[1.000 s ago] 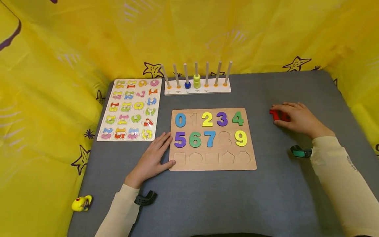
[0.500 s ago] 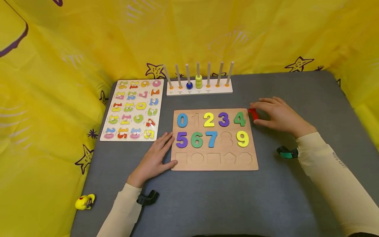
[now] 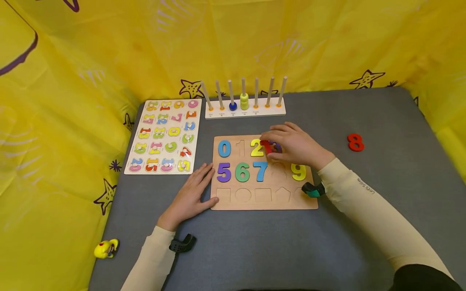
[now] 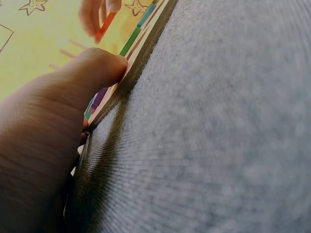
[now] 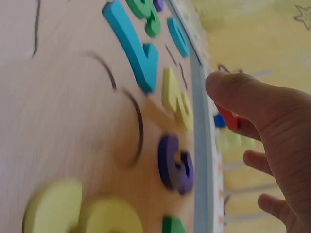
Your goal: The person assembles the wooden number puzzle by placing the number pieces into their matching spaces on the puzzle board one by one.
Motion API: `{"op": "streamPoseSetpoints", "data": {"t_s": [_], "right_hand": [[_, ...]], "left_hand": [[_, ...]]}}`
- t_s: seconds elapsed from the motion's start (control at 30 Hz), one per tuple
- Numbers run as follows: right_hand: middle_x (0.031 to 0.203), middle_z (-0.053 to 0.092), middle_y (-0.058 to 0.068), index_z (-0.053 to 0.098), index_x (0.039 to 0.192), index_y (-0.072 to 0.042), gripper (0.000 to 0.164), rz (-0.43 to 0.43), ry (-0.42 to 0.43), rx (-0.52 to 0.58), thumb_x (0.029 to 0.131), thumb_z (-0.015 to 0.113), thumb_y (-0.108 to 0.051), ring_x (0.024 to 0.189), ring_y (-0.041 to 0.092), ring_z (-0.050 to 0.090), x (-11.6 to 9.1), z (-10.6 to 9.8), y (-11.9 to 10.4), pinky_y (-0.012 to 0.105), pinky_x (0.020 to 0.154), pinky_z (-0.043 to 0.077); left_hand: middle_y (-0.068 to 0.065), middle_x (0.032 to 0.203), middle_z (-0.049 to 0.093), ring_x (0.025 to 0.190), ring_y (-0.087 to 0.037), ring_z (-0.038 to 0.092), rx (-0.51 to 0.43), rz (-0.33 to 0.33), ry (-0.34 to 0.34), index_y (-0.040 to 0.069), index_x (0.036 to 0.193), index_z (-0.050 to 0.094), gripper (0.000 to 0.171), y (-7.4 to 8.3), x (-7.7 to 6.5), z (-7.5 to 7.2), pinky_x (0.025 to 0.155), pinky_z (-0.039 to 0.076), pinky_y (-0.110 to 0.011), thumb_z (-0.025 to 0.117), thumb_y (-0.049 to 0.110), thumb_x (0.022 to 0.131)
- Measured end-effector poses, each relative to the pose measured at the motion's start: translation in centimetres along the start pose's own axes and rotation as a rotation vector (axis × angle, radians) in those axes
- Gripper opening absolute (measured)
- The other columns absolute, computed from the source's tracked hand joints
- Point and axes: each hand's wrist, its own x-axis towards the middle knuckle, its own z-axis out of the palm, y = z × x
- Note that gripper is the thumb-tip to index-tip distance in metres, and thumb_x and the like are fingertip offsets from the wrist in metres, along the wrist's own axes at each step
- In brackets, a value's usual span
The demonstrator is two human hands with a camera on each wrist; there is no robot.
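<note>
Between thumb and fingers, my right hand (image 3: 296,145) pinches a red number 1 (image 3: 267,146) above the wooden number board (image 3: 238,205). In the head view the piece overlaps the yellow 2 (image 3: 256,148) and purple 3 (image 3: 277,148). The right wrist view shows the red piece (image 5: 228,117) mostly behind the thumb. My left hand (image 3: 189,194) rests at the board's left edge, fingers extended and thumb on the lower left corner. Coloured numbers fill most recesses; the 1 recess (image 3: 240,148) is bare, and the 8 recess (image 3: 278,169) is partly hidden by the right hand.
A red number 8 (image 3: 355,142) lies on the grey table (image 3: 233,250) to the right. Behind the board stands a peg stacker (image 3: 214,114) with blue and green rings. A peg puzzle of numbers (image 3: 164,139) lies at the left, a small yellow toy (image 3: 105,249) at the front left.
My right hand has moved left from the table's right side to above the board, carrying the red 1. The red 8 stays behind, now uncovered. My left hand has stayed at the board's edge.
</note>
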Motion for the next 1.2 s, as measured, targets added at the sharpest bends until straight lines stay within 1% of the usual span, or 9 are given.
{"op": "streamPoseSetpoints", "data": {"t_s": [0.27, 0.47, 0.73, 0.93, 1.2], "right_hand": [[0.139, 0.062, 0.003, 0.058, 0.144, -0.018, 0.063, 0.059, -0.036, -0.003, 0.09, 0.076, -0.045, 0.14, 0.031, 0.043, 2.4, 1.5, -1.8, 0.058, 0.12, 0.017], [0.139, 0.062, 0.001, 0.056, 0.146, -0.02, 0.06, 0.076, -0.044, -0.041, 0.093, 0.072, -0.045, 0.138, 0.029, 0.045, 4.2, 2.8, -2.5, 0.06, 0.12, 0.015], [0.139, 0.063, 0.002, 0.052, 0.149, -0.02, 0.063, 0.089, -0.095, -0.109, 0.095, 0.07, -0.047, 0.135, 0.03, 0.047, 6.3, 4.3, -3.5, 0.062, 0.119, 0.017], [0.14, 0.062, 0.004, 0.046, 0.154, -0.022, 0.069, 0.132, -0.127, -0.139, 0.095, 0.069, -0.05, 0.135, 0.031, 0.047, 6.8, 4.5, -4.1, 0.061, 0.118, 0.021], [0.139, 0.063, 0.005, 0.043, 0.155, -0.022, 0.071, 0.153, -0.146, -0.129, 0.095, 0.068, -0.049, 0.135, 0.033, 0.047, 6.8, 4.5, -4.5, 0.062, 0.117, 0.021]], "left_hand": [[-0.008, 0.168, 0.017, 0.155, -0.026, 0.009, -0.006, -0.002, 0.004, 0.004, 0.16, 0.028, 0.092, 0.1, 0.0, 0.1, 0.124, 0.009, -0.047, 0.071, 0.046, 0.091], [-0.008, 0.168, 0.017, 0.155, -0.026, 0.009, -0.003, -0.007, 0.009, 0.004, 0.16, 0.028, 0.093, -0.1, 0.0, 0.2, 0.124, 0.009, -0.047, 0.071, 0.047, 0.09], [-0.008, 0.168, 0.017, 0.155, -0.026, 0.01, -0.012, -0.005, 0.001, 0.004, 0.16, 0.028, 0.091, 0.0, 0.1, 0.3, 0.124, 0.009, -0.046, 0.07, 0.047, 0.091], [-0.007, 0.169, 0.016, 0.155, -0.025, 0.009, -0.015, 0.0, 0.004, 0.004, 0.16, 0.027, 0.091, 0.0, 0.2, 0.3, 0.124, 0.008, -0.045, 0.07, 0.047, 0.092], [-0.009, 0.168, 0.018, 0.155, -0.025, 0.009, -0.007, -0.003, 0.011, 0.003, 0.16, 0.028, 0.092, 0.0, 0.0, 0.2, 0.124, 0.009, -0.046, 0.07, 0.047, 0.091]]}}
